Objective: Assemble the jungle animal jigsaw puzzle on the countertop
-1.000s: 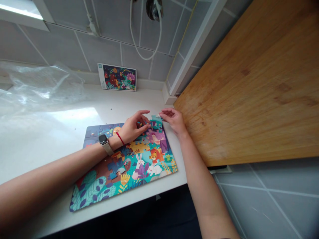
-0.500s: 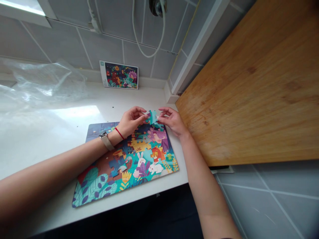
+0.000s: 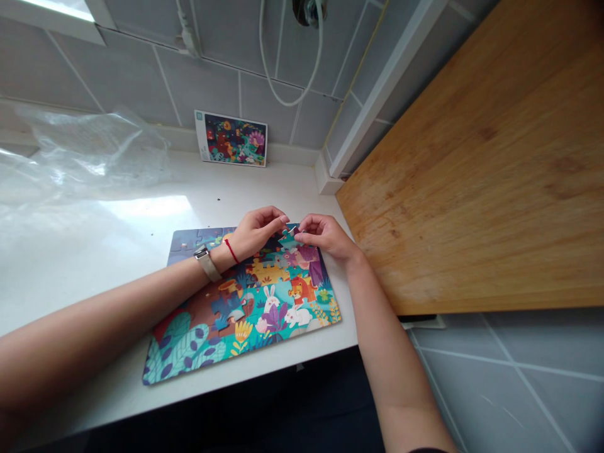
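Note:
A jigsaw puzzle (image 3: 278, 314) with rabbits, a bear cub and leaves lies on the white counter below my hands. Over its far right part, a teal puzzle piece (image 3: 289, 240) is tilted, with a pale edge showing. My right hand (image 3: 329, 237) pinches this piece from the right between thumb and fingers. From the left, my left hand (image 3: 259, 230) has its thumb and forefinger closed at the piece's upper edge; the fingertips partly hide the contact. Several pieces around the middle of the puzzle sit loose or overlapping.
A picture card (image 3: 236, 139) of the puzzle scene leans on the tiled wall. Crumpled clear plastic (image 3: 94, 151) lies at the back left. A wooden panel (image 3: 472, 189) rises close to my right arm. A white cable (image 3: 283, 100) hangs above.
Both hands have come slightly closer together and lower over the puzzle. The teal piece has turned from facing me to a flatter tilt. The view has shifted a little.

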